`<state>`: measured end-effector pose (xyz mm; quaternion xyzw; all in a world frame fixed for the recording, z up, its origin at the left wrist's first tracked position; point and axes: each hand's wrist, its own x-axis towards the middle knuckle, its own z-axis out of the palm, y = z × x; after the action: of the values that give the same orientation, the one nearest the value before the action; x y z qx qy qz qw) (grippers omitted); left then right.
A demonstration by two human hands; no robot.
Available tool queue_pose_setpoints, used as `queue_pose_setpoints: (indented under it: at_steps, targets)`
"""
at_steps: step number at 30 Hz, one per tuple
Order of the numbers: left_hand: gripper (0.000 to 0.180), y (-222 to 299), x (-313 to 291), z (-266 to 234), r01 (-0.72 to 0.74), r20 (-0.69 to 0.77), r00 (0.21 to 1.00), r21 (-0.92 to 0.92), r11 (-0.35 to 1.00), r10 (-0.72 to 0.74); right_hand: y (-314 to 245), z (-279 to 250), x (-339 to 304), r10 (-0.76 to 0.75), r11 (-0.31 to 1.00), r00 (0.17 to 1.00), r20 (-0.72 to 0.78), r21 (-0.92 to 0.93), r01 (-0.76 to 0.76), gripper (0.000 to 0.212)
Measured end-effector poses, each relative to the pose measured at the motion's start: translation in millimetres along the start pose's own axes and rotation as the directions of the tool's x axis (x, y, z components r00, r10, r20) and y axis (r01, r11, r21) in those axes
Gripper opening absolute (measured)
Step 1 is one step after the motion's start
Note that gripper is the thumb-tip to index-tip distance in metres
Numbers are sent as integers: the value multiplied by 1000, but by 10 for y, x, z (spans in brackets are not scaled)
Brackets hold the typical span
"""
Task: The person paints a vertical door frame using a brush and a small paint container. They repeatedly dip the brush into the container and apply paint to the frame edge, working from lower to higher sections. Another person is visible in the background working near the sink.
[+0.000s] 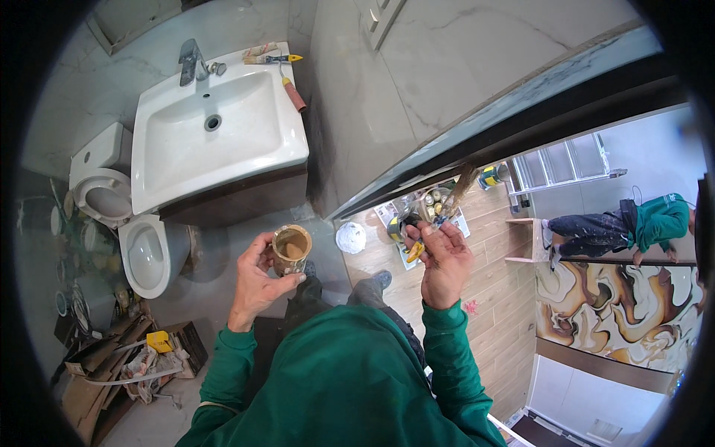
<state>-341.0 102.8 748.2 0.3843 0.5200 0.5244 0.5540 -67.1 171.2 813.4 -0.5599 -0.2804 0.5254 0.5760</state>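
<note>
My left hand is wrapped round a small cup with tan-brown paint inside and smears on its rim. The cup is upright, its open top facing me. To the right, my right hand is closed in a pinch on a slim yellow-ended tool. Most of that tool is hidden by the fingers, so I cannot tell its kind. The two hands are well apart, in front of my green-sleeved torso.
A white sink has a yellow-tipped brush and a small paint roller on its rim. Toilet and cardboard scraps lie left. Past the doorway are paint cans, a white lid, a ladder and another person.
</note>
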Motion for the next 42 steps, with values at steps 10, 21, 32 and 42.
queue_pose_setpoints:
  at_steps: [10,21,32,42]
  targets:
    - [64,-29,16,-3,10,-7,1000,12,1000,-10,25,-13,-52,-61,998,997,49,35,60,41]
    - [63,-35,21,-6,1,-10,1000,51,999,0,276,-47,8,49,998,999,2,-47,-49,39]
    - [62,-3,4,28,14,12,1000,43,999,-15,353,-20,206,24,1000,1000,-16,19,-23,43]
    - [61,-1,-51,-27,28,-13,1000,36,999,-27,453,-62,11,65,998,998,-15,-2,-65,35]
